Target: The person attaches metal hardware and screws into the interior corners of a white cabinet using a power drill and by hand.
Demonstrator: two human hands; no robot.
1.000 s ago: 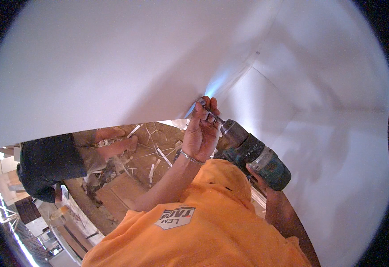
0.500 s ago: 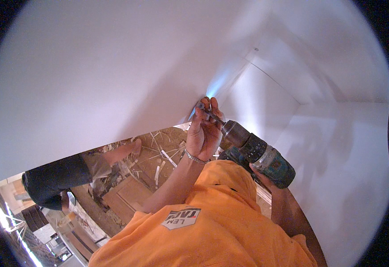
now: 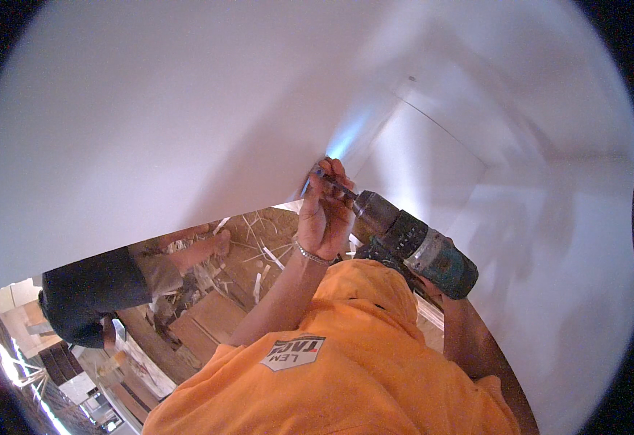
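A teal and black cordless drill (image 3: 438, 261) points up and to the left at a white panel (image 3: 150, 130). My right hand (image 3: 430, 288) is closed round its grip, with the fingers mostly hidden behind the drill body. My left hand (image 3: 327, 214), with a chain bracelet at the wrist, is raised beside the panel's lower edge. Its fingers are closed about the front of the long bit (image 3: 341, 190). A small round end (image 3: 319, 172) shows by the thumb; whether it is part of the bit or a fastener I cannot tell. Bluish light streaks the panel just above the fingertips.
White panels (image 3: 534, 217) meet in a corner on the right, with a thin seam line. Below left, another person (image 3: 96, 290) in dark clothing is low down near the floor. Scraps, strips and brown boards (image 3: 204, 326) litter the floor there.
Both hands and the drill have shifted slightly left together. The left hand stays closed at the bit. The other person's legs have moved a little.
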